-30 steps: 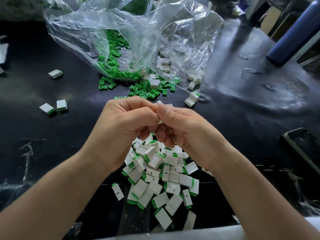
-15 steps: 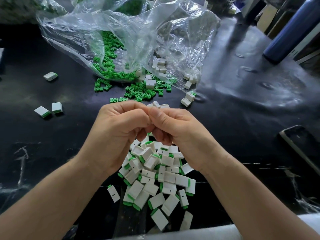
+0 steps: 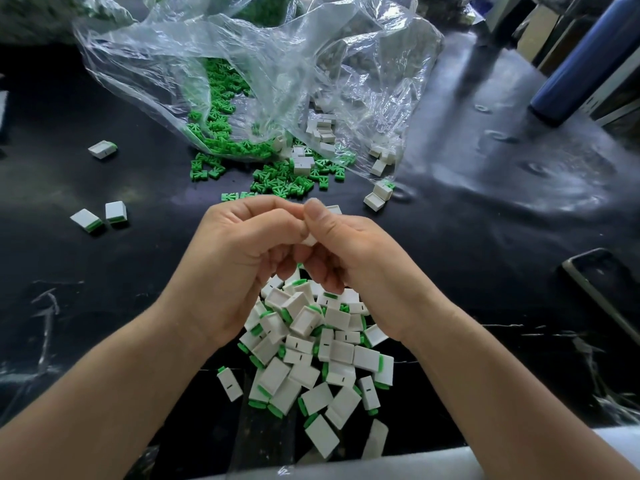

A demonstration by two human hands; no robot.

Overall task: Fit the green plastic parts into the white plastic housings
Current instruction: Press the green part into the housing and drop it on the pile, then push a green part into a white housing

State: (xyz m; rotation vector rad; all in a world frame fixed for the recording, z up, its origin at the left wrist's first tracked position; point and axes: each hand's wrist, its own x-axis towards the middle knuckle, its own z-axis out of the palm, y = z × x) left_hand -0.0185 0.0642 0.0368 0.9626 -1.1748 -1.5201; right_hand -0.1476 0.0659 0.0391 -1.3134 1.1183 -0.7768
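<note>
Left hand (image 3: 239, 261) and right hand (image 3: 353, 261) meet, both pinching one housing (image 3: 310, 240) (fingers curled) above the pile (image 3: 337, 351).

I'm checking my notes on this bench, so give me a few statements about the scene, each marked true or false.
1. The left hand and right hand together grip a white housing. True.
2. Loose green parts lie at the mouth of the clear bag. True.
3. The pile of fitted pieces lies far left of the hands. False: it lies directly beneath them.
4. The blue bottle stands at the far left. False: it stands at the far right.
</note>
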